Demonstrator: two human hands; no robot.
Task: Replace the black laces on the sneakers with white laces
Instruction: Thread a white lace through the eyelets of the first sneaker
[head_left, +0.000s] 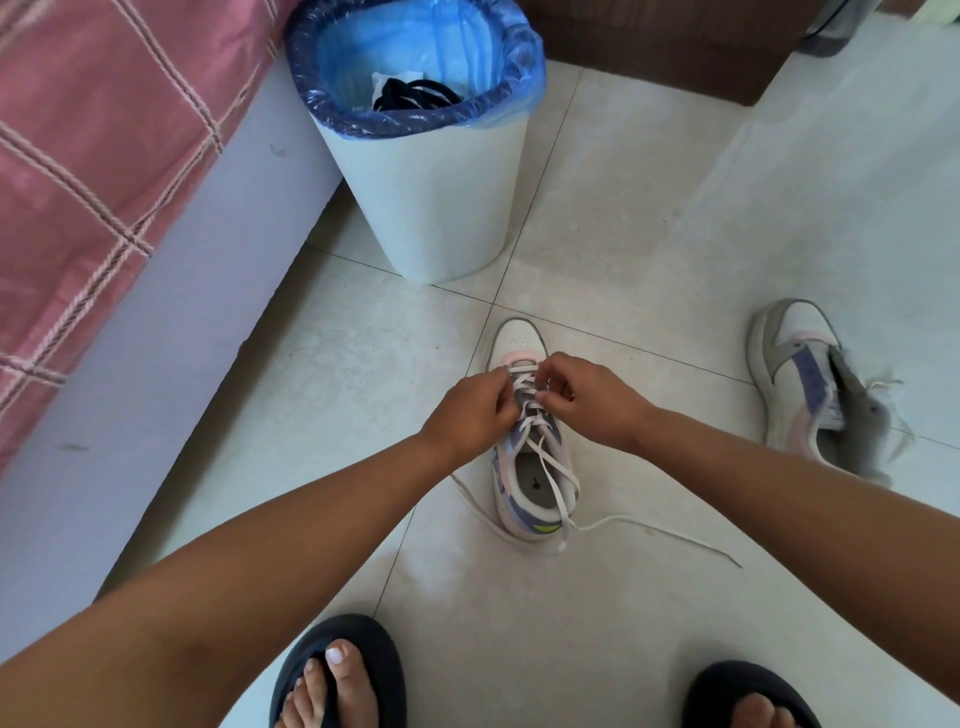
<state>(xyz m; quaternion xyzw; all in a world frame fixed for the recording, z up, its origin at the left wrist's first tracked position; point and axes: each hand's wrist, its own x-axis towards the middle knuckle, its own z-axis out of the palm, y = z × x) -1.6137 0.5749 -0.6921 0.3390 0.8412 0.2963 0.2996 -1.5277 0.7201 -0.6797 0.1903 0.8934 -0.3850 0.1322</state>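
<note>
Sneaker (532, 452) sits on the floor (649, 249) in front of the bin (426, 208), toe pointing at it; both hands meet over its front eyelets. Left hand (467, 415) and right hand (592, 400) each pinch the white lace (545, 457) with curled fingers, loose ends trailing past the heel. Second sneaker (810, 384) lies well right of the bin; black laces (415, 96) are inside the bin.

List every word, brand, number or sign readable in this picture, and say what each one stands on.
None can be read.
Sneaker being laced: no lettering shows; the yellow-green patch at its heel is too small and blurred to tell whether it is a logo.
Second sneaker: a small mark near the tongue is too blurred to read.
Waste bin, blue liner and checked bedcover: no text on them.
</note>
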